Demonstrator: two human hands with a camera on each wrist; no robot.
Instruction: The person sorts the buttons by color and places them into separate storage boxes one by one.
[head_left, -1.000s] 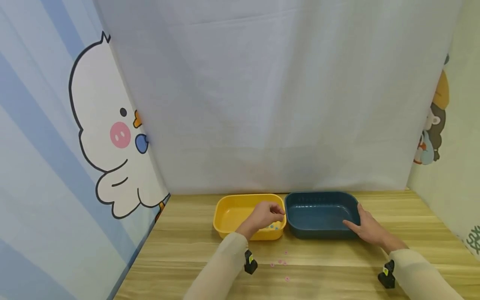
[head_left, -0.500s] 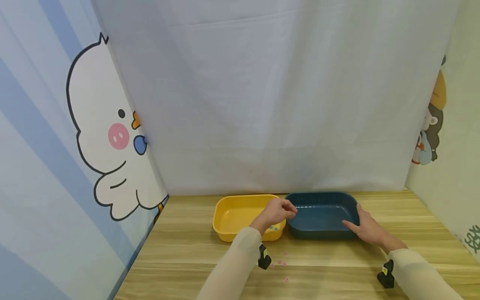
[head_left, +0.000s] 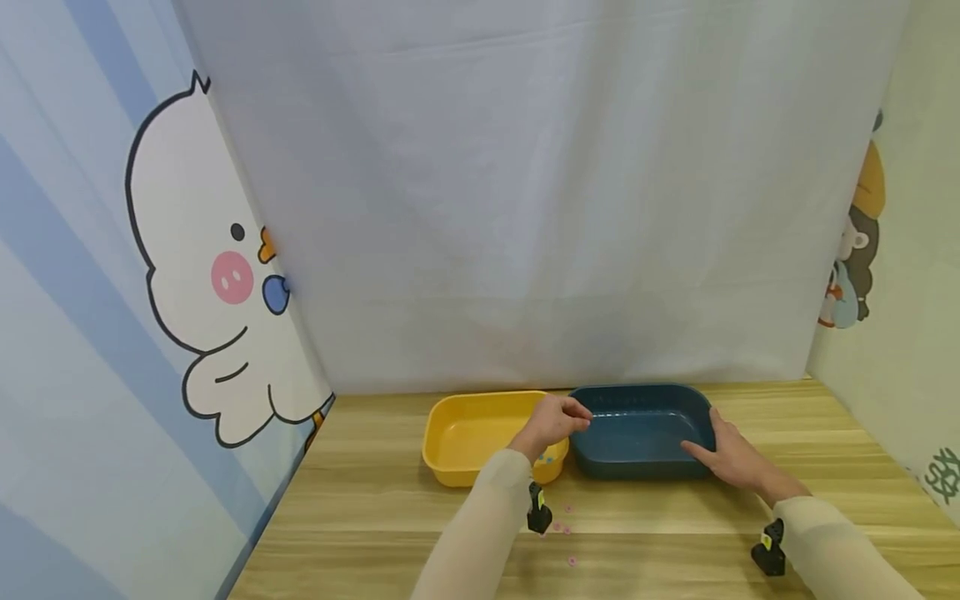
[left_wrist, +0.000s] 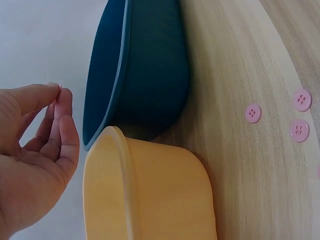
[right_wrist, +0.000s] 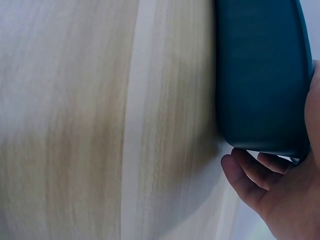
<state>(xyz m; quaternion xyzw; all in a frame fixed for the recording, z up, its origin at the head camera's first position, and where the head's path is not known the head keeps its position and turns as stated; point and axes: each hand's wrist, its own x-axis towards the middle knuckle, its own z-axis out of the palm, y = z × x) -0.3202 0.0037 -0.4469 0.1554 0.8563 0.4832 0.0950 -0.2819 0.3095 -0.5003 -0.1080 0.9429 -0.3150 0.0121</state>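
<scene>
My left hand [head_left: 549,423] hovers over the place where the yellow bin [head_left: 457,479] and the dark blue bin [head_left: 637,471] meet, its fingertips over the blue bin's left end. Thumb and index finger pinch a pink button [left_wrist: 60,87], of which only a thin edge shows. My right hand [head_left: 735,457] holds the blue bin's right end, thumb over the near rim and fingers along the outside of the end wall. Small blue buttons [head_left: 549,460] lie in the yellow bin's near right corner, partly hidden by the left wrist.
Several pink buttons lie on the wooden table [head_left: 360,533] in front of the bins, among them one near button [head_left: 572,561]. A grey curtain [head_left: 525,208] hangs behind the table. Printed cloths [head_left: 67,375] stand at both sides.
My left hand has moved right, from over the yellow bin to the blue bin's left end, still pinching. The right hand stays at the blue bin. The head view has shifted slightly.
</scene>
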